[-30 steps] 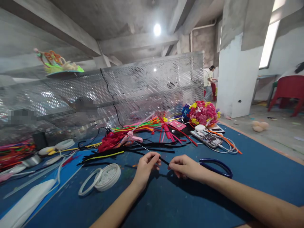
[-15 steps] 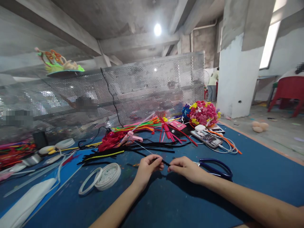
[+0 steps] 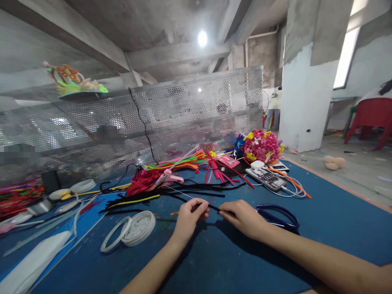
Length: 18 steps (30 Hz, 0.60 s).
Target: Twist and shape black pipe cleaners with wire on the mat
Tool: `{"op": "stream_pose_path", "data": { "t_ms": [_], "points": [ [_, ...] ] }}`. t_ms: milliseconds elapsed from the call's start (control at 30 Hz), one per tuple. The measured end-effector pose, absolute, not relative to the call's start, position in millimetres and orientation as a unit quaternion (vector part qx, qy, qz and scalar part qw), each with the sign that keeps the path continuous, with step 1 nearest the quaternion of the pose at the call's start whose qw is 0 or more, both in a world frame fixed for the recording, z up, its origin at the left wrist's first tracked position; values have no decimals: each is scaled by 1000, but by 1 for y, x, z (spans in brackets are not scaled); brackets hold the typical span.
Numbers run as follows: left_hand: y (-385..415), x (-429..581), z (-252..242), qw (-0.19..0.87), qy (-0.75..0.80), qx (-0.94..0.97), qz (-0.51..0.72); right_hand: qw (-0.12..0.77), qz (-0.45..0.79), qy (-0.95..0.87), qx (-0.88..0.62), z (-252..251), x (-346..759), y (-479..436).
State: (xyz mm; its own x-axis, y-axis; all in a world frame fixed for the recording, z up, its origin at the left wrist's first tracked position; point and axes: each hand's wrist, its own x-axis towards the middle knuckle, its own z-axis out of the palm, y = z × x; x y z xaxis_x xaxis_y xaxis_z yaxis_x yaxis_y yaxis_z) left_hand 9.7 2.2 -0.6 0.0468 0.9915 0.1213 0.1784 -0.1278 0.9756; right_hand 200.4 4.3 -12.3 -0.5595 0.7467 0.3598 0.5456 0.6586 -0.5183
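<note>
Black and fuzzy, a twisted stem (image 3: 213, 208) bridges the short gap between two hands, to the right of the round white tub (image 3: 136, 241) of small beads. Thumb and fingers of the left hand (image 3: 190, 218) pinch the end nearer the tub; the right hand (image 3: 240, 218) grips the end farther from it. From the left hand a thin pale thread (image 3: 180, 192) runs toward a pink tool (image 3: 175, 178), beyond the tub and to its right. A white ring (image 3: 104, 247) rests against the tub's left side, and black stems (image 3: 115, 200) lie just beyond it. Blue-handled scissors (image 3: 294, 222) lie on the blue surface (image 3: 214, 265), well right of the tub, partly hidden by the right hand's wrist.
</note>
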Motion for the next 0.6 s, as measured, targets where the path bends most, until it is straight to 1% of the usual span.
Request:
{"op": "stream_pose_path", "data": {
  "t_ms": [133,300,367,433,600],
  "points": [
    [2,10,-1,408,493,623,450,270,194,-872,-358,-7,201,4],
    [-8,16,1,366,470,694,405,288,205,-875,-331,-8,201,2],
    [-12,20,1,346,467,708,401,294,230,-869,-325,-7,201,1],
    [-15,22,0,328,471,711,407,315,256,-852,-331,-5,200,-1],
    [-22,28,-1,292,470,710,435,401,288,-809,-317,0,198,-6]
  ]
}}
